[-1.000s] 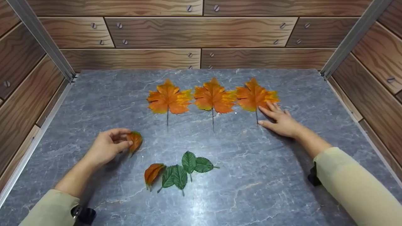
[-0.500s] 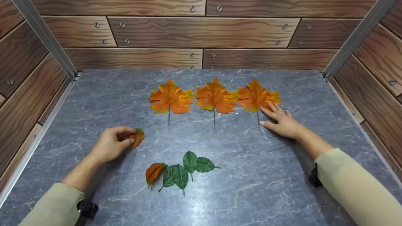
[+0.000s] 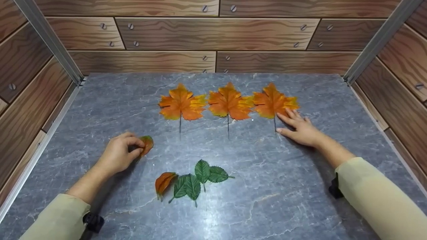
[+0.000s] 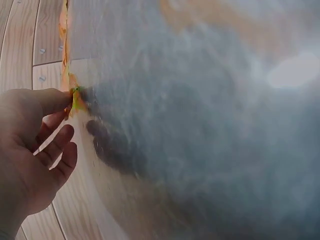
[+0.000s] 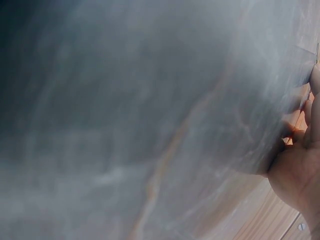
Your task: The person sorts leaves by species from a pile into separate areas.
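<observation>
In the head view my left hand (image 3: 116,153) pinches a small orange-brown leaf (image 3: 148,142) with a green edge between thumb and fingers, low over the table. The lower part of this leaf is hidden by the fingertips. The left wrist view shows the same leaf (image 4: 77,102) edge-on at the tips of the thumb and index finger. My right hand (image 3: 303,131) lies with fingers spread, its fingertips on the right-hand orange maple leaf (image 3: 269,100) and its thumb by the stem. Two similar maple leaves, one central (image 3: 229,103) and one left (image 3: 181,104), complete a row.
Nearer the front, several green leaves (image 3: 192,187) lie in an overlapping cluster, with curled orange-brown leaves (image 3: 164,182) at its left end. All rest on a grey marbled table (image 3: 267,213). Wood-patterned panels (image 3: 213,33) enclose the back and sides.
The left hand has shifted slightly right with the small leaf, and its fingers now cover more of the leaf's lower part. The right hand stays on the maple leaf.
</observation>
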Demonstrator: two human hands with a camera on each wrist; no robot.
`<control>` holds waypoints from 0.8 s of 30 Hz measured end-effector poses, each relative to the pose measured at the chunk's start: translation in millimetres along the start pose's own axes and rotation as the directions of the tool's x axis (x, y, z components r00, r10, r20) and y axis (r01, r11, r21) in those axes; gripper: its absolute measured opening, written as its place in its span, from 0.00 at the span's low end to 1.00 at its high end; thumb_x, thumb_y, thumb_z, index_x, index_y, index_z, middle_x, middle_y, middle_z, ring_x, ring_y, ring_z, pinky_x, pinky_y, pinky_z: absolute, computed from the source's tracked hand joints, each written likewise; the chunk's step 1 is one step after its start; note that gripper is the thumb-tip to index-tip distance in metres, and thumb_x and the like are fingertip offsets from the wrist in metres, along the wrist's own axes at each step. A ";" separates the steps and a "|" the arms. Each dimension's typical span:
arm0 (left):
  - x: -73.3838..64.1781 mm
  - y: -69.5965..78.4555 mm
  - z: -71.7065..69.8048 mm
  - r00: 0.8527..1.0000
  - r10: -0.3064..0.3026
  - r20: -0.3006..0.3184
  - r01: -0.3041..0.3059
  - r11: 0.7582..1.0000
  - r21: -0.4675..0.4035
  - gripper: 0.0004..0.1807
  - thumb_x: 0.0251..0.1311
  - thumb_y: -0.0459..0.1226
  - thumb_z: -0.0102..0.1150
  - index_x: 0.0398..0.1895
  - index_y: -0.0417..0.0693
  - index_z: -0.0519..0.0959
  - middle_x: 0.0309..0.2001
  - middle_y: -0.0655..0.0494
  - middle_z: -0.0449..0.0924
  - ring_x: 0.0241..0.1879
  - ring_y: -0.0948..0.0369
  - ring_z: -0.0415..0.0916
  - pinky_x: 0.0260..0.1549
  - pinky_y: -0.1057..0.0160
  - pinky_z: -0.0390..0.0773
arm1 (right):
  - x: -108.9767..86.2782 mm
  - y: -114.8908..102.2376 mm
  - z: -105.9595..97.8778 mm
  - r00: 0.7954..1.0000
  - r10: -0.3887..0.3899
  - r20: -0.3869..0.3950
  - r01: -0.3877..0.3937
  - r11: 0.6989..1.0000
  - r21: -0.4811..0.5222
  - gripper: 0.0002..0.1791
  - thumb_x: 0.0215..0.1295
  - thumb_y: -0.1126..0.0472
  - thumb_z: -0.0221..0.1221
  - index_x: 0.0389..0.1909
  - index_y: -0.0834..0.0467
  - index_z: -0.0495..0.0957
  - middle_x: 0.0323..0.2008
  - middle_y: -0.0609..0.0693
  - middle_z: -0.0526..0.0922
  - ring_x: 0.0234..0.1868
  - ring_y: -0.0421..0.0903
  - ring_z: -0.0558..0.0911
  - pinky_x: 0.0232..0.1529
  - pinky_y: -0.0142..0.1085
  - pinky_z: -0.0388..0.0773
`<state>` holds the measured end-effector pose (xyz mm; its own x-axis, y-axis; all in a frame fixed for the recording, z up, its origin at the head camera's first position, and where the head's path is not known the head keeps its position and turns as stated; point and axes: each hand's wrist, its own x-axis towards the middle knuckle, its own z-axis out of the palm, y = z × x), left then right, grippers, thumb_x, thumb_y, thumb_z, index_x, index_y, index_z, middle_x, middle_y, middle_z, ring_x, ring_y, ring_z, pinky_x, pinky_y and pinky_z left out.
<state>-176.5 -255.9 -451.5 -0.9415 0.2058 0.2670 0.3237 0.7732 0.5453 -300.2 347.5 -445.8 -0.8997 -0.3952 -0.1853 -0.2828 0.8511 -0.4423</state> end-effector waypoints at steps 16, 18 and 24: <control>-20.6 6.8 -8.2 0.986 0.087 0.143 -0.116 0.970 0.214 0.21 0.65 0.32 0.65 0.61 0.39 0.86 0.60 0.40 0.82 0.60 0.38 0.79 0.57 0.36 0.79 | 0.4 -0.9 -0.2 1.000 0.004 -0.003 -0.004 1.000 -0.003 0.44 0.80 0.34 0.52 0.86 0.50 0.52 0.85 0.62 0.37 0.83 0.67 0.33 0.75 0.73 0.28; -23.4 7.9 -8.8 0.982 0.095 0.163 -0.133 0.961 0.243 0.23 0.66 0.35 0.65 0.64 0.39 0.84 0.63 0.38 0.81 0.62 0.37 0.78 0.59 0.34 0.77 | 0.5 -0.5 -0.3 1.000 0.004 -0.002 -0.004 1.000 -0.001 0.44 0.80 0.34 0.52 0.87 0.50 0.52 0.85 0.62 0.37 0.83 0.67 0.33 0.75 0.73 0.28; -30.2 9.6 -10.4 0.967 0.090 0.239 -0.160 0.942 0.295 0.31 0.69 0.43 0.65 0.72 0.38 0.77 0.72 0.35 0.72 0.68 0.34 0.72 0.64 0.30 0.72 | 0.0 -0.6 -0.4 1.000 0.001 -0.004 -0.001 1.000 0.003 0.44 0.80 0.35 0.52 0.86 0.50 0.52 0.85 0.63 0.37 0.83 0.68 0.33 0.75 0.73 0.27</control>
<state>-144.0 -260.9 -446.1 -0.9037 0.4117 0.1173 0.4281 0.8721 0.2369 -300.1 347.1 -445.2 -0.9012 -0.3933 -0.1819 -0.2814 0.8504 -0.4446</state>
